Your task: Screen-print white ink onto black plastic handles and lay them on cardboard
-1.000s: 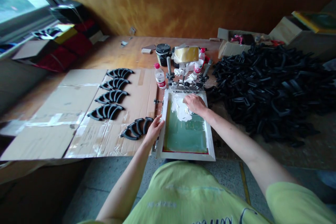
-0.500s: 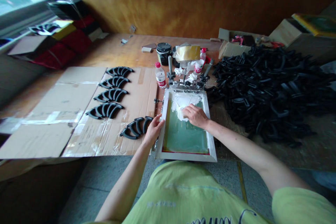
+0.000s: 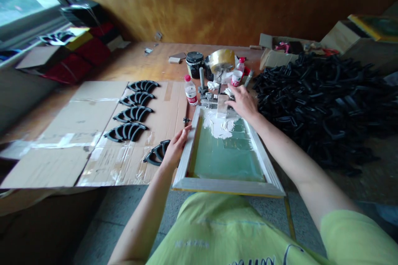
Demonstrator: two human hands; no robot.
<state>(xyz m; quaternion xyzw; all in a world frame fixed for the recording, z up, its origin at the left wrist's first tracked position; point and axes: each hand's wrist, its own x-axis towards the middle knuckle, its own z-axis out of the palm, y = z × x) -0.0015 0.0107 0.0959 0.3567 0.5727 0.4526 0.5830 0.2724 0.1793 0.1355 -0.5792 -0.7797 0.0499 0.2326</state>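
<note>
1. One pale frame [image 3: 228,186] stood over the near edge of the table [image 3: 137,60], directly in front of us. Its far end met the metal clamps [image 3: 209,101], and its near end appeared tilted up.
2. We judged the frame stiff and fairly light, able to pivot at its far end. The side rails seemed the sound place to take hold.
3. We judged the green sheet [image 3: 224,161] inside it thin and easily marked, to be spared from fingertips. The white paste [image 3: 221,127] across its far part looked wet and slippery.
4. Our left hand [image 3: 174,148] was partly curled against the outside of the left rail, thumb side upward. Its lower fingers were hidden, so we could not tell whether it gripped or only supported.
5. Our right hand [image 3: 244,101] was open above the far right corner, fingers loosely spread.
6. A pale block [image 3: 222,105] stood upright just beside those fingers, at the far rail. We could not confirm contact.
7. Rows of black curved pieces [image 3: 136,112] lay on the cardboard [image 3: 168,122] to our left; a black heap [image 3: 323,107] lay to our right.
</note>
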